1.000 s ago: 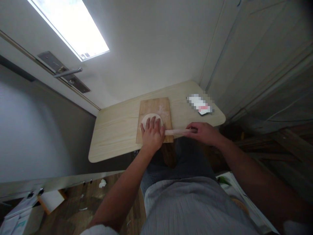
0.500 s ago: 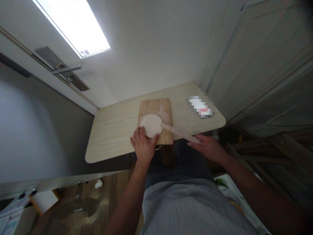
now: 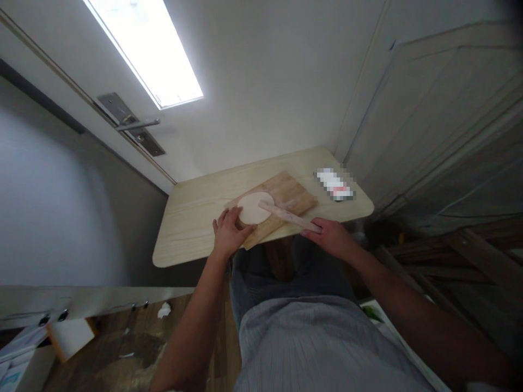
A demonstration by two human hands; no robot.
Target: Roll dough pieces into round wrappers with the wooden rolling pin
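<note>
A flat, pale round of dough (image 3: 255,209) lies on a wooden cutting board (image 3: 288,188), which sits askew on the table. My left hand (image 3: 229,233) grips the dough's near left edge, thumb on the near side and fingers curled at the left. In my right hand (image 3: 333,237) is the end of a slim wooden rolling pin (image 3: 292,216), the fingers closed round it. The pin slants up to the left, its far tip over the right part of the dough. Flour dusts the board beside it.
The narrow light-wood table (image 3: 188,218) stands against a white door with a metal handle (image 3: 139,125). A blurred-out phone-like object (image 3: 334,185) lies at the table's right end. The board's near corner juts past the front edge. Crumpled white paper (image 3: 164,310) is on the floor.
The board has turned from nearly straight to a clear slant, its far end swinging right. My right hand and the rolling pin have shifted left, the tip reaching further over the dough.
</note>
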